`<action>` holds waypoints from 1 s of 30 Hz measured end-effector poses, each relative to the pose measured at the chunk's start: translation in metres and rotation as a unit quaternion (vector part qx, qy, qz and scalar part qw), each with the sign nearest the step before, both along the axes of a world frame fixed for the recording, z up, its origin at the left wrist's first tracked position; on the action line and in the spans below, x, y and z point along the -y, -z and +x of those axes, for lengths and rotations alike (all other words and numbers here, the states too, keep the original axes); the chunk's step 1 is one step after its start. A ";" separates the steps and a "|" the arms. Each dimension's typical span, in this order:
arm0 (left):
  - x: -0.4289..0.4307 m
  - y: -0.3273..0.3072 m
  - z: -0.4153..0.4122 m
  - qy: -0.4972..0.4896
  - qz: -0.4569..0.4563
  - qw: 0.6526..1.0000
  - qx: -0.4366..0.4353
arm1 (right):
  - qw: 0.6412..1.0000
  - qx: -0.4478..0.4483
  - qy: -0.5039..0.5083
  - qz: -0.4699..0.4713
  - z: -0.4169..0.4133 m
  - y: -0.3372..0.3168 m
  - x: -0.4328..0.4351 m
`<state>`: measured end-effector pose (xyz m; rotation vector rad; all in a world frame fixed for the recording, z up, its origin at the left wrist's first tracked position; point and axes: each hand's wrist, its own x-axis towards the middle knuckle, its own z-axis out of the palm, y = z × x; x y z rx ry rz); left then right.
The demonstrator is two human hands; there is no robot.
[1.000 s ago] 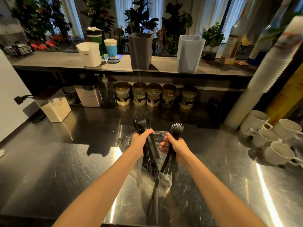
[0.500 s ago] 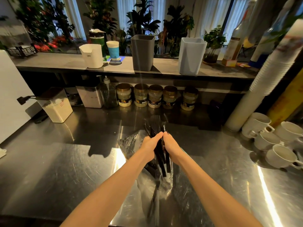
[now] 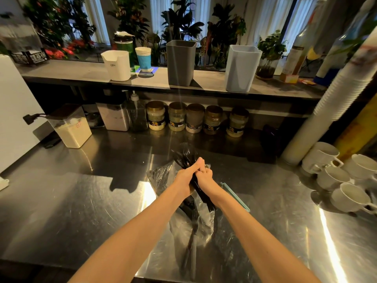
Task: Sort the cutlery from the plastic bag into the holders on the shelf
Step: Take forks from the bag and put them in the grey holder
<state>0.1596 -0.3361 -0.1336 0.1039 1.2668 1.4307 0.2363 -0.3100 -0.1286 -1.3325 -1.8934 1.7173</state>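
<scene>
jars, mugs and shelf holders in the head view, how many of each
jars: 5
white mugs: 4
holders on the shelf: 3
total: 12

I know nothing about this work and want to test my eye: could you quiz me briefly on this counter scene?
1. True or false: the left hand and right hand both grip the black cutlery.
2. How many labelled jars stand in the row under the shelf?
3. Which stands between the white holder and the pale blue holder? A dark grey holder; B red bucket; C kettle.
Key: 1 true; 2 five; 3 A.
</scene>
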 end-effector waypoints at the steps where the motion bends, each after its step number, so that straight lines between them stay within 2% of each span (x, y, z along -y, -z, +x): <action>1: 0.000 -0.001 0.001 0.003 0.000 1.000 0.002 | 1.000 -0.019 0.009 -0.012 0.000 0.000 0.001; 5: 0.001 -0.008 0.002 -0.072 -0.028 0.997 -0.019 | 0.995 -0.068 0.013 -0.072 0.001 -0.009 -0.001; 7: 0.000 -0.013 -0.002 -0.105 -0.010 0.994 -0.023 | 0.988 -0.094 0.080 -0.095 0.007 -0.011 -0.008; 9: -0.001 -0.019 -0.007 -0.121 0.031 0.992 -0.035 | 0.966 -0.101 0.195 -0.138 0.015 -0.003 -0.016; 10: -0.002 -0.020 -0.009 -0.119 0.046 0.990 -0.056 | 0.956 -0.092 0.218 -0.174 0.021 0.001 -0.017; 13: -0.001 -0.029 -0.005 -0.115 0.087 0.980 -0.135 | 0.912 -0.114 0.203 -0.338 0.022 0.011 -0.012; 16: -0.003 -0.029 -0.001 -0.116 0.104 0.966 -0.209 | 0.862 -0.187 0.220 -0.417 0.016 0.008 -0.003; 20: 0.001 -0.026 0.001 -0.091 0.101 0.947 -0.292 | 0.835 -0.238 0.232 -0.438 0.011 0.007 -0.002; 25: 0.003 -0.033 0.005 -0.110 0.113 0.947 -0.280 | 0.860 -0.283 0.176 -0.387 0.003 0.000 0.001; 30: -0.001 -0.038 0.004 -0.070 0.106 0.941 -0.313 | 0.865 -0.293 0.192 -0.360 -0.009 -0.008 0.003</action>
